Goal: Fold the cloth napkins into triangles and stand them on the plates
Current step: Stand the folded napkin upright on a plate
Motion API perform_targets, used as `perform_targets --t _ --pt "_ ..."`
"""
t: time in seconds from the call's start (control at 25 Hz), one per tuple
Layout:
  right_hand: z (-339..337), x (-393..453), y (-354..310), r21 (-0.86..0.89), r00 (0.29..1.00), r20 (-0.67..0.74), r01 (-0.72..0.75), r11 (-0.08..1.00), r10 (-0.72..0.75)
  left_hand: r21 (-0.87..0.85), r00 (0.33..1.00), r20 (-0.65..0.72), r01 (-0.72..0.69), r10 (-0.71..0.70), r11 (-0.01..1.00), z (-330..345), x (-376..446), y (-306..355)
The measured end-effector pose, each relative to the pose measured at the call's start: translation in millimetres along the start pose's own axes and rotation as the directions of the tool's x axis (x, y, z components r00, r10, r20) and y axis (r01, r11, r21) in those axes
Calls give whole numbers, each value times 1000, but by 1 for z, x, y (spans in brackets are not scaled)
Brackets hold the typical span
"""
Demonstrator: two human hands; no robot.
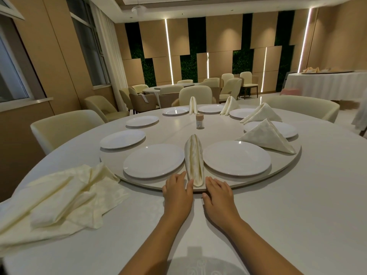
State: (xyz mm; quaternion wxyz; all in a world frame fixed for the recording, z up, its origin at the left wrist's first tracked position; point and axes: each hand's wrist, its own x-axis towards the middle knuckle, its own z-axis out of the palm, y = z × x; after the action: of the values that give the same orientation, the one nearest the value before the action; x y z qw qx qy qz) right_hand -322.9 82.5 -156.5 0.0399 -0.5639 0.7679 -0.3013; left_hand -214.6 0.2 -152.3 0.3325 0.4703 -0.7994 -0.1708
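Dining-room tabletop (297, 205): folded napkin (194, 161) stands at the turntable's (282, 161) near edge between two plates, left hand (178, 190) and right hand (217, 192) flat, holding nothing, flanking it; judged next: seat it on a plate (236, 157).

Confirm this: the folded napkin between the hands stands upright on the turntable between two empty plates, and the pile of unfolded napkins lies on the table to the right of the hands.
One detail is off. The head view shows the pile of unfolded napkins lying to the left of the hands, not the right. The rest holds: the folded napkin stands on the turntable between two empty plates, with the left hand and right hand beside its base.
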Motion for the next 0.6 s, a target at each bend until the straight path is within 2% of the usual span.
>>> perform_targets --t 0.16,0.32,0.44,0.6 --pt "-7 -8 5 91 989 -150 -3 996 16 294 980 194 -10 -49 956 -10 -17 -12" --pt "-9 -8 3 173 953 -302 63 983 -8 440 974 227 -100 -3 892 -18 -17 -10" --pt "-6 -8 1 193 951 -305 114 975 -51 407 964 260 -159 52 899 -22 -18 -8" --pt "-3 -6 3 198 953 -295 129 972 -67 251 921 349 -267 170 931 -18 -21 -6"
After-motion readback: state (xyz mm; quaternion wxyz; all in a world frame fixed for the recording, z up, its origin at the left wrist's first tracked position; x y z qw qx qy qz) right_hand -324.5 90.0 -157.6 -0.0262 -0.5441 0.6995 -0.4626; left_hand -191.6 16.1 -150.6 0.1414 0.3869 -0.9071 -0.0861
